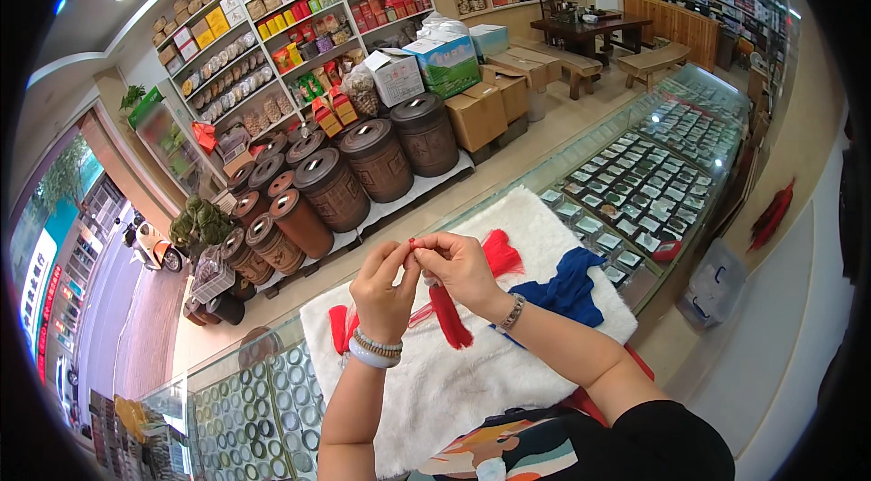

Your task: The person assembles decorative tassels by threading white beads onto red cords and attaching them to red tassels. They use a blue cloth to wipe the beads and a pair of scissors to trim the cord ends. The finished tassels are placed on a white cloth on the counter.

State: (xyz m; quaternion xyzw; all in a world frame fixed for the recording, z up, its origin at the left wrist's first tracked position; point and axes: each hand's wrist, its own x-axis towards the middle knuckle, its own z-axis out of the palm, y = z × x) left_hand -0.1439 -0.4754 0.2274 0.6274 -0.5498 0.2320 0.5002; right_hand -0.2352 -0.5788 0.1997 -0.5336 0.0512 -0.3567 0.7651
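Observation:
Both hands meet above a white fluffy cloth (408, 399), their fingertips pinched together. My left hand (385, 289), with bracelets at its wrist, grips a small red knotted cord (413, 244). On the other side of the knot, my right hand (460, 270) pinches the same cord, a watch at its wrist. Below the right hand hangs a red tassel (448, 319), which seems to belong to this cord. A second red tassel (338, 327) lies left of the left hand, and a third red tassel (500, 254) rests beyond the right hand. A crumpled blue cloth (567, 289) lies to the right.
The cloth covers a glass display counter (245, 408) with rows of bangles; another glass case (635, 181) holds small packaged pieces. Brown drums (331, 186) and cardboard boxes (478, 116) line the far side below stocked shelves (299, 18). A clear plastic bin (714, 286) stands right.

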